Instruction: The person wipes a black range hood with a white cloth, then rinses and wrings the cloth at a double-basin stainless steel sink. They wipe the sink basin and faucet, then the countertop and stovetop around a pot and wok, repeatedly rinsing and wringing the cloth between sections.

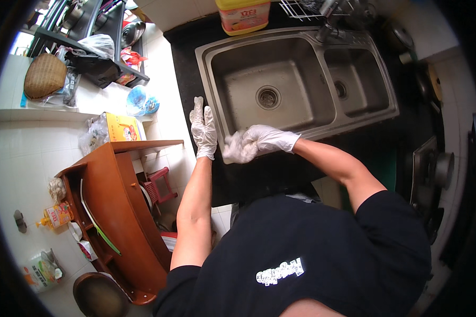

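My right hand point(270, 138), in a white disposable glove, grips a bunched whitish cloth point(238, 149). The cloth lies against the near left corner of the rim of a stainless-steel double sink point(331, 95). Left of the sink, my left hand point(203, 130) is gloved too, its fingers stretched out and nothing in them. It is over the black countertop point(188, 75) near its left edge; whether it rests on the surface I cannot tell. The larger basin point(242, 107) shows a round drain strainer point(268, 98). A smaller basin point(361, 101) adjoins it on the right.
Behind the sink stand a yellow detergent jug point(244, 18), a white wire rack point(301, 10) and the faucet point(327, 29). A brown wooden cabinet point(115, 198) stands to the left, with a yellow box point(123, 127) at its far end. Cookware point(444, 170) is at the right.
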Tool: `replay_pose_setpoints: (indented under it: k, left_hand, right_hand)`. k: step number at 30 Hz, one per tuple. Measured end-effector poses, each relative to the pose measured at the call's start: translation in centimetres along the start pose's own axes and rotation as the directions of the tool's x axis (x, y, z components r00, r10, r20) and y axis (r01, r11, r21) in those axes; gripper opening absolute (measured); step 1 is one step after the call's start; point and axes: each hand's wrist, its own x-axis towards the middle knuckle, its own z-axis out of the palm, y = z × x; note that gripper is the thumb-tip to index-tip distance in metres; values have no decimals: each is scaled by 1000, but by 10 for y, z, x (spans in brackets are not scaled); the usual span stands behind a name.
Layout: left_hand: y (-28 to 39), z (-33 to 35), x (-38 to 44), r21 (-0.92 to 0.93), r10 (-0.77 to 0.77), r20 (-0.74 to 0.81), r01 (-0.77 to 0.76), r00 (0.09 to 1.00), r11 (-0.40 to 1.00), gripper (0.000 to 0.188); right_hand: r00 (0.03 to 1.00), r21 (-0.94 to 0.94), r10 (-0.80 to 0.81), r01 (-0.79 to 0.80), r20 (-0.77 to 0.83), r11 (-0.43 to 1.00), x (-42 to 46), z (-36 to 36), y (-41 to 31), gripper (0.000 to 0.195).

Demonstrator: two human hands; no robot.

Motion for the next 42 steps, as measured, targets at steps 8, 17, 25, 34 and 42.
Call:
replay_pose_setpoints:
  k: [8,17,25,34,42]
  left_hand:
    - [-26,10,-2,408,160,37,-161,986,899,49]
    - [-31,7,-3,530,188,71,-196,980,825,49]
    - [-30,10,3,480,226,160,-275,961,833,52]
    - [-12,5,4,447,134,266,-246,955,860,56]
    - [104,152,-88,292,319,360,-431,877,854,56]
  right_hand:
    - [932,-904,-65,-327,-357,275,-156,-64,-48,18]
    - [857,-74,-160,143,-489,987,-230,-4,-77,26]
    - [831,-981,-549,21,-91,194,-114,140,16,72]
    - [550,-911,-762,7,-341,413,-196,79,33,37]
    - [235,-631,-689,-664,-686,401,-335,-127,110,32]
